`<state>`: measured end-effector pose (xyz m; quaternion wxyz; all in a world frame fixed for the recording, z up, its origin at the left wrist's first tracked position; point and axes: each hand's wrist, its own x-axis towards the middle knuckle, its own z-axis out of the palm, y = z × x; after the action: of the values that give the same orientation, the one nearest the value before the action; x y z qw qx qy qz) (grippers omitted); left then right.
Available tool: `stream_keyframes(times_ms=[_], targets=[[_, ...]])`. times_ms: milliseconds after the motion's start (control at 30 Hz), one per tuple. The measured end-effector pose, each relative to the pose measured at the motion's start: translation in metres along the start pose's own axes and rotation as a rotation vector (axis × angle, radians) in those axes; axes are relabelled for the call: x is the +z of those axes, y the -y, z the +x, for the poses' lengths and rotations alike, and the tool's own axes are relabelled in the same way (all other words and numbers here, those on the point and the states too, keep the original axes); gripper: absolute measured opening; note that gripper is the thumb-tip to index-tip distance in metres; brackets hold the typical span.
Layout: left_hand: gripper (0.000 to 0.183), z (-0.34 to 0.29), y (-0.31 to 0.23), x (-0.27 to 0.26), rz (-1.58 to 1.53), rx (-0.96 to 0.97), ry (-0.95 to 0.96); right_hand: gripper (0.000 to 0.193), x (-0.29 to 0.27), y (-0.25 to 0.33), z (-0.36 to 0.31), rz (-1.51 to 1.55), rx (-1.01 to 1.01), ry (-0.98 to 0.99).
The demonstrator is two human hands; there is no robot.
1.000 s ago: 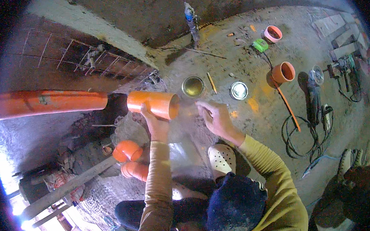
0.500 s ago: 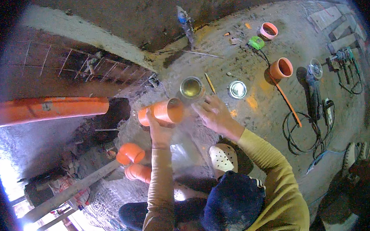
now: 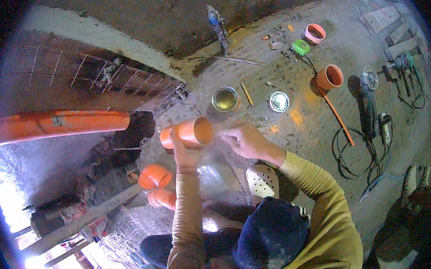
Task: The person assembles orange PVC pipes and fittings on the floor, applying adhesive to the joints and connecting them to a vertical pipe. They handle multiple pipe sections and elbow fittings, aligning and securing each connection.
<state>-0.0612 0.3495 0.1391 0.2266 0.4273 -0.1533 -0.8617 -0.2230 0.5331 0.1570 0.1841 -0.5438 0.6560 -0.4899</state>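
My left hand (image 3: 181,155) grips a short orange plastic pipe fitting (image 3: 196,131), held on its side with its open mouth facing right. Close to that mouth is my right hand (image 3: 247,140), its fingertips drawn together; anything between them is too small or blurred to name. Beyond the hands stands an open round tin (image 3: 225,100) with a yellowish inside. A yellow pencil (image 3: 247,94) and a round silvery lid or tin (image 3: 278,102) lie to the right of it. Two orange pipe bends (image 3: 156,175) rest on the ground left of my left forearm.
A long orange pipe (image 3: 59,126) runs along the left by a dark hole. Rightward lie an orange pipe piece (image 3: 329,77), an orange strip (image 3: 338,118), an angle grinder (image 3: 368,95), coiled cable (image 3: 341,164) and a power tool (image 3: 403,71). My pale clog (image 3: 263,183) is below my right hand.
My right hand has moved from beside the tin down and left toward the fitting's mouth. My left hand keeps its hold on the fitting.
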Motion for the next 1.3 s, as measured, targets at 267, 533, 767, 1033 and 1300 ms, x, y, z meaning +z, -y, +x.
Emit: stream_keyframes(times_ms=[267, 533, 767, 1033, 1300], targets=[[0.076, 0.003, 0.003, -0.005, 0.046, 0.089, -0.027, 0.03, -0.01, -0.01, -0.007, -0.416, -0.03, -0.159], [0.067, -0.004, 0.011, 0.001, 0.019, 0.047, -0.015, 0.03, 0.002, -0.01, -0.018, 0.155, 0.247, -0.263], [0.065, -0.011, 0.013, 0.011, -0.043, 0.019, -0.001, 0.027, 0.005, -0.007, -0.031, -0.454, 0.135, -0.09], [0.067, 0.001, 0.02, -0.001, 0.037, 0.099, -0.071, 0.023, 0.011, -0.014, -0.01, -0.256, 0.043, -0.34], [0.065, 0.029, 0.018, -0.038, 0.15, 0.295, -0.032, 0.03, 0.007, -0.024, -0.043, 0.393, 0.591, -0.304]])
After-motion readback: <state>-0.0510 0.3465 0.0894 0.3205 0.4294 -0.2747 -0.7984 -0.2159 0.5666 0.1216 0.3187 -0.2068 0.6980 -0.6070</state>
